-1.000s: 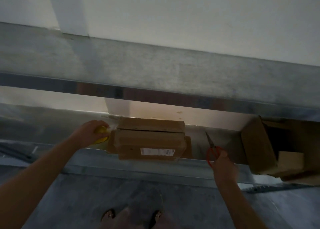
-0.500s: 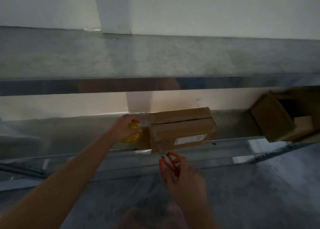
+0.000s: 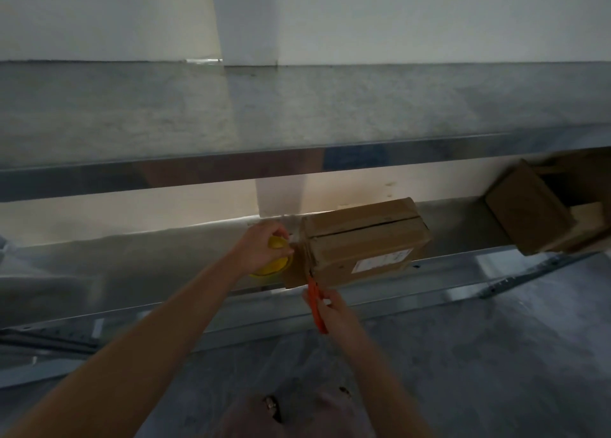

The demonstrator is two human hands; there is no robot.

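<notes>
Head | left hand (image 3: 259, 247) grips yellow object (image 3: 271, 267) | right hand (image 3: 335, 310) holds scissors (image 3: 314, 297) at box (image 3: 363, 236)

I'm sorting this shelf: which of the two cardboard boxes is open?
The box at the far right, with its flaps apart and a dark inside showing. The labelled box in the middle has its top flaps shut.

Storeroom: galvanised metal shelving (image 3: 297, 159), cardboard boxes (image 3: 525, 219), bare concrete floor (image 3: 496, 355).
</notes>
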